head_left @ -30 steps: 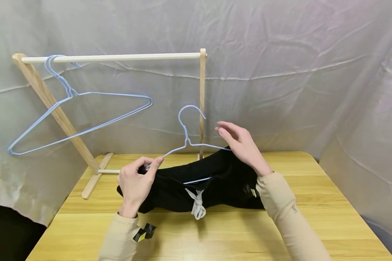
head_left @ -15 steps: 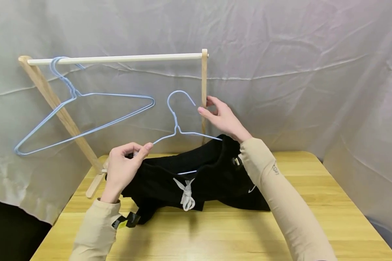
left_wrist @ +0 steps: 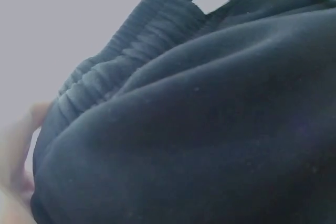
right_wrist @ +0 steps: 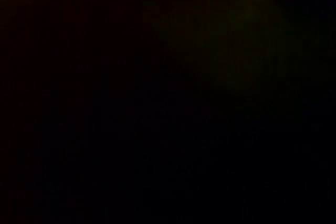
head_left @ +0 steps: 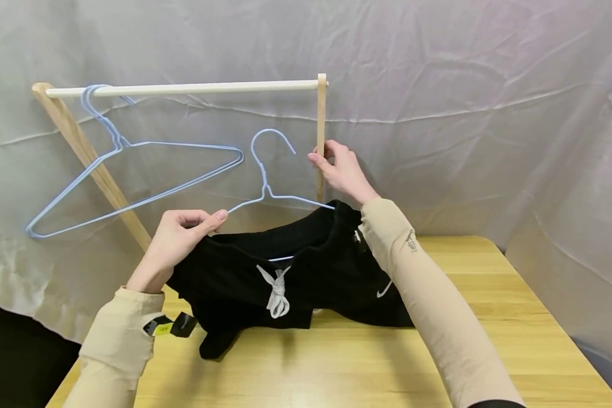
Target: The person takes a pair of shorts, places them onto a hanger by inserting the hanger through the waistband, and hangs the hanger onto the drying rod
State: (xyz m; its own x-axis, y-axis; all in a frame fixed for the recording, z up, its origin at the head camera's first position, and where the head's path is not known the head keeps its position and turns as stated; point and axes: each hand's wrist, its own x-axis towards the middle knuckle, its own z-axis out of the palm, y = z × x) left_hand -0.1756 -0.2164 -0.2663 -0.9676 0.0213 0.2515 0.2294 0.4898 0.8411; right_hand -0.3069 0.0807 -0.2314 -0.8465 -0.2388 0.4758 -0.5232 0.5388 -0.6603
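Observation:
My left hand (head_left: 178, 241) pinches the left shoulder of a light blue wire hanger (head_left: 265, 187) together with the waistband of black drawstring pants (head_left: 347, 272). The hanger sits inside the waist opening, its hook pointing up, and part of its lower bar shows there. At the front of the pants hangs a white tied drawstring (head_left: 277, 294). My right hand (head_left: 344, 170) grips the right post (head_left: 321, 113) of a small clothes rack, thumb on the near side. In the left wrist view, dark gathered waistband (left_wrist: 100, 80) fills much of the picture. The right wrist view is almost black.
Light blue hangers (head_left: 117, 144) hang at the left end of the rack's white rail (head_left: 199, 88). The rack's slanting wooden left leg (head_left: 97, 170) is behind my left hand. Below is a wooden table (head_left: 469, 294), with a grey curtain (head_left: 438, 85) behind.
My left hand has raised the hanger and pants and moved them leftward. The right hand has gone from above the pants' right side to the rack post and grips it.

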